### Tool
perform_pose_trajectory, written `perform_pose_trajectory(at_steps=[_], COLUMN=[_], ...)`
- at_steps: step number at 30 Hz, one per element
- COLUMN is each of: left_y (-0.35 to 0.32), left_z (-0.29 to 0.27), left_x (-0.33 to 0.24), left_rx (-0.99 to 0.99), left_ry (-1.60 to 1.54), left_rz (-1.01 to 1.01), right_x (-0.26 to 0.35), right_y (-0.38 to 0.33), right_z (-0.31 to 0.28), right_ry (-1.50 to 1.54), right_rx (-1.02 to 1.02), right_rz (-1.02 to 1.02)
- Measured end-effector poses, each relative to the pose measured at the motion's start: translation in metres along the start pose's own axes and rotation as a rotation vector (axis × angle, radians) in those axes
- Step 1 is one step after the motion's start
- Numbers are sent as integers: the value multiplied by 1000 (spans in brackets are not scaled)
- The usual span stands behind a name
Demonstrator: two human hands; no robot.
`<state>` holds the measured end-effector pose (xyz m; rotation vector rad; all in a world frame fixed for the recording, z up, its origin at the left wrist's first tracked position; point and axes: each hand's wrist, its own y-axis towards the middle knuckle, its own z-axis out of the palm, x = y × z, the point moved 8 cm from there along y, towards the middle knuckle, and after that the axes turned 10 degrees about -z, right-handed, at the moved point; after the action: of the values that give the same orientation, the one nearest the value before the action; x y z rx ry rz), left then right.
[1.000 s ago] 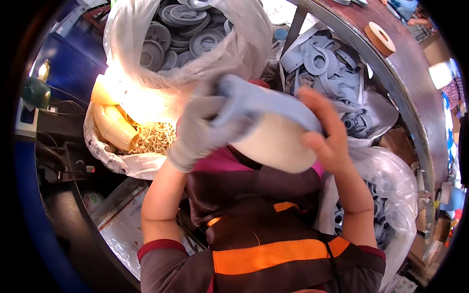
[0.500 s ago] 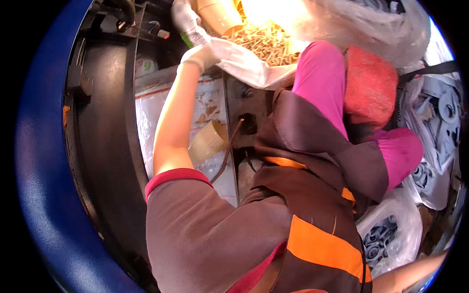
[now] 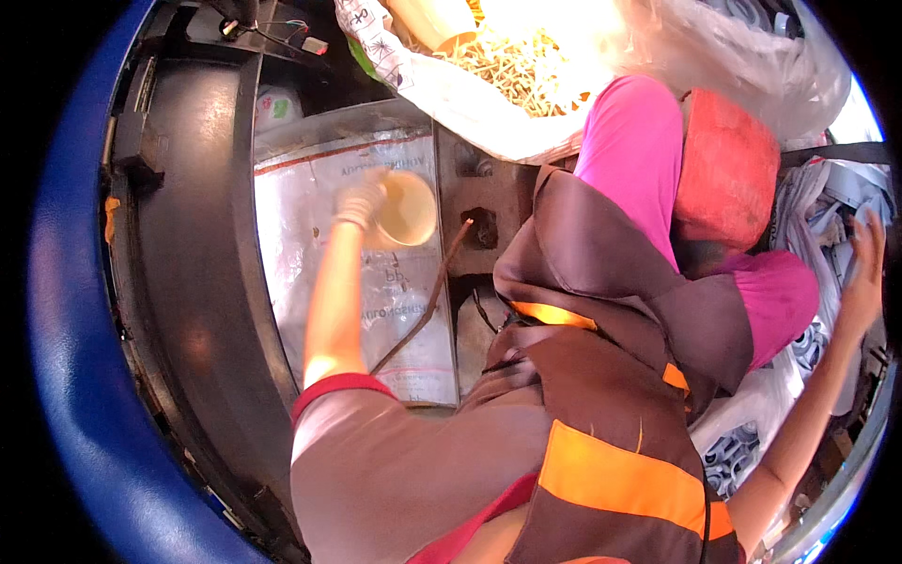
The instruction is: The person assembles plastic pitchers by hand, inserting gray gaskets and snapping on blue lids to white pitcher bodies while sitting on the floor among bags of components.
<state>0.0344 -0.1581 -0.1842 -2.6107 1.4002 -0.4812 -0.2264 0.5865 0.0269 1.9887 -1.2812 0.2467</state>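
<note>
My left hand (image 3: 360,199), in a pale glove, is closed on a cream plastic cup (image 3: 410,211), its round mouth tipped to the right. The cup is over a white printed plastic sheet (image 3: 296,221). Some of the fingers are blurred and hidden behind the cup. At the far right my bare right hand (image 3: 863,268) is open, fingers stretched upward. It is beside grey plastic parts (image 3: 841,193) in a clear bag and holds nothing I can see.
A white sack (image 3: 470,117) with small tan pieces (image 3: 526,70) and another cream container (image 3: 432,21) lies at the top. A red block (image 3: 728,169) is beside my knees. A thin brown rod (image 3: 437,287) crosses the sheet's right edge. Lower right, another bag holds grey parts (image 3: 733,456).
My left hand has come down from the white sack and taken hold of the cup, which is now higher up. My right hand has risen into view by the grey parts.
</note>
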Motion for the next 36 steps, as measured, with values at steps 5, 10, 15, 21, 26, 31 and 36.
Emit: perform_pose_trajectory(at_steps=[5, 10, 15, 21, 26, 31, 36], left_y=[-52, -108, -76, -90, -105, -170, -171], left_z=[-260, -319, -306, -240, -289, -245, -235], left_x=[-166, -291, -302, -363, -397, -447, -440], left_rx=[-216, -354, -140, -66, 155, 315, 439], left_ry=[-580, -621, -1480, -1944, -1718, -1177, -1118], left_rz=[423, 977, 660, 507, 1017, 1421, 1336], right_x=[164, 209, 116, 138, 80, 86, 129], right_y=[-38, -38, -67, -158, -177, -115, -109], right_z=[163, 202, 191, 209, 155, 87, 98], right_ry=[609, 595, 1162, 1957, 905, 961, 926], right_rx=[477, 513, 7, 71, 293, 79, 100], right_rz=[129, 67, 519, 1284, 328, 316, 39])
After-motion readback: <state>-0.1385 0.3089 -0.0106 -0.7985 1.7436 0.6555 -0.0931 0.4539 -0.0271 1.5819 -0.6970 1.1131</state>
